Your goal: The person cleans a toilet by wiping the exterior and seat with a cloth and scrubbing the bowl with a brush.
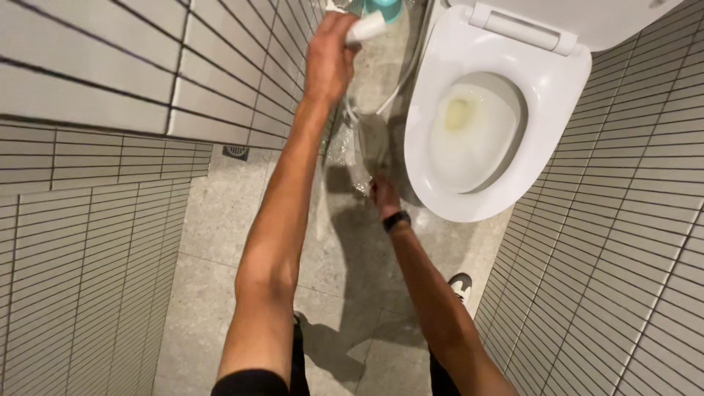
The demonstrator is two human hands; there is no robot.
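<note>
Right hand (383, 196) behind plastic (blurred) (359, 150)

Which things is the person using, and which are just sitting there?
Being used:
left hand holding the white spray handle
right hand on the clear plastic bag

Just there:
toilet
floor drain
teal container

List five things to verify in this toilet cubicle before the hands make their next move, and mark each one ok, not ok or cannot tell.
1. Left hand grips the white handle: ok.
2. Right hand holds the clear plastic bag: ok.
3. Toilet seat is down: ok.
4. Toilet bowl is clean: not ok, yellowish stain.
5. Floor is dry: cannot tell.
</note>
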